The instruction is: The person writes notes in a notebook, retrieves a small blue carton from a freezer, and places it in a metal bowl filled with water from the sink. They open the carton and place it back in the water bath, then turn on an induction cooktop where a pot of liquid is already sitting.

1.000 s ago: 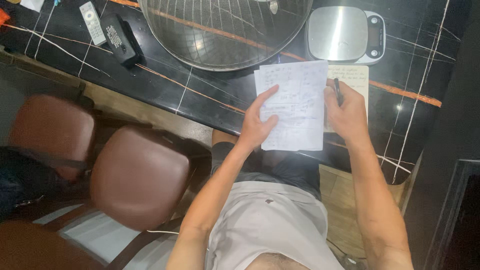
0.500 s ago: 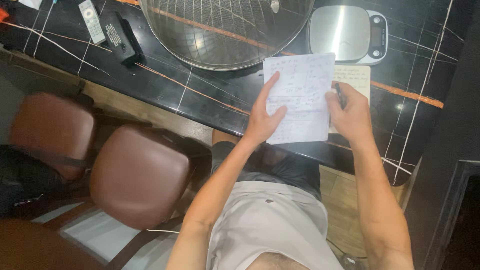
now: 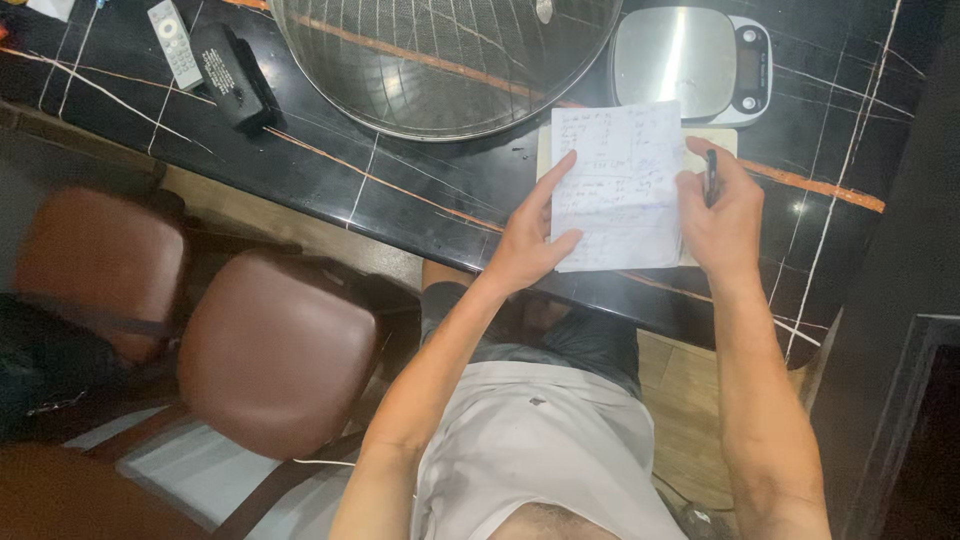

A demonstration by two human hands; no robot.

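Our left hand [image 3: 525, 245] pinches the limp, light paper [image 3: 620, 185] at its edge; right hand [image 3: 722, 215] fingers grip a pen [image 3: 710, 175].

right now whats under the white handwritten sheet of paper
Under the white handwritten sheet of paper lies a cream notepad; only its top right corner and right edge show, on the black marble counter. The rest is covered.

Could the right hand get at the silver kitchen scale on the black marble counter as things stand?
Probably yes. The silver kitchen scale sits just beyond the right hand with nothing between them on the black marble counter. But that hand holds a dark pen and the white handwritten paper sheet's edge, so it is occupied.
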